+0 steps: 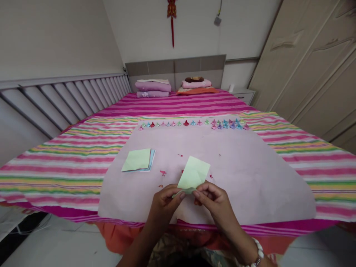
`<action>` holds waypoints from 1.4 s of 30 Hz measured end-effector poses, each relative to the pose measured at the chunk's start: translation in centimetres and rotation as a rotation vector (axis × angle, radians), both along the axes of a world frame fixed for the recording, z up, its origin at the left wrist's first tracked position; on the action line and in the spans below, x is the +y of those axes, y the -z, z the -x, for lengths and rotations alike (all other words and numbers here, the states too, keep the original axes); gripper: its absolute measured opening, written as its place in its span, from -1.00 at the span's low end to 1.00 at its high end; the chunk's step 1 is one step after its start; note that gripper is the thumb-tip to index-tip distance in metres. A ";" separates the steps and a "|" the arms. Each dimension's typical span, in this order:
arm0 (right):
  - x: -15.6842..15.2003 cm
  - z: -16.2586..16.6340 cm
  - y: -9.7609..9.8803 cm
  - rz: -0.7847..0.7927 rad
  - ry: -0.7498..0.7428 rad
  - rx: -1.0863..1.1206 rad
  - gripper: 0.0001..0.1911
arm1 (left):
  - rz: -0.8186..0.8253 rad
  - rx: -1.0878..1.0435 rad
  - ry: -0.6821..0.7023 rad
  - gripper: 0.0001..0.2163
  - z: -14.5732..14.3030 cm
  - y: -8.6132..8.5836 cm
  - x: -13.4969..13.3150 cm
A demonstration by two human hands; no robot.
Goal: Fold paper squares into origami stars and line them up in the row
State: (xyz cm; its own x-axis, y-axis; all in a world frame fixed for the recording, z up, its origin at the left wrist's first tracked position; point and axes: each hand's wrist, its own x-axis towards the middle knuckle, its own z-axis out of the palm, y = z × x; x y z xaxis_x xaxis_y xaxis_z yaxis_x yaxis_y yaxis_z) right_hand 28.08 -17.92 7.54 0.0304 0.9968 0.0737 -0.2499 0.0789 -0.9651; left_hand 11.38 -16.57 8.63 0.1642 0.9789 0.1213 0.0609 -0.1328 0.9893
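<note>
Both hands pinch the near edge of a light green paper square held just above a pale pink sheet spread on the bed. My left hand grips its lower left corner, fingers closed. My right hand, with a white bead bracelet at the wrist, grips the lower right part, fingers closed. A small stack of coloured paper squares, green on top, lies to the left of the hands.
A row of several small folded paper stars lines the far edge of the pink sheet. Tiny red scraps lie near the hands. The striped bedspread, folded bedding, a railing on the left and wardrobe doors on the right surround it.
</note>
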 end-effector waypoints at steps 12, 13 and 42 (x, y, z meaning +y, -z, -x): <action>0.3 0.3 0.5 0.063 0.171 0.037 -0.74 | 0.294 -0.089 -0.115 -0.87 -0.1 0.6 -0.3; 0.4 0.4 0.5 0.066 0.178 0.043 -0.73 | 0.302 -0.096 -0.119 -0.86 -0.1 0.6 -0.3; 0.3 0.9 0.6 0.056 0.149 0.162 -0.26 | 0.286 -0.263 0.050 -0.82 -0.9 0.6 0.2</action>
State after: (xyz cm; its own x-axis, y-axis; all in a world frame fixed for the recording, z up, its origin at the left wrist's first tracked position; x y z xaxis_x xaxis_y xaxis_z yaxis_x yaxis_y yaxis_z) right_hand 27.21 -17.57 6.96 0.1850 0.9827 0.0008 -0.3913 0.0744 -0.9173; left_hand 12.31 -16.40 8.05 0.2123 0.9709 -0.1111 -0.1993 0.1543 0.9677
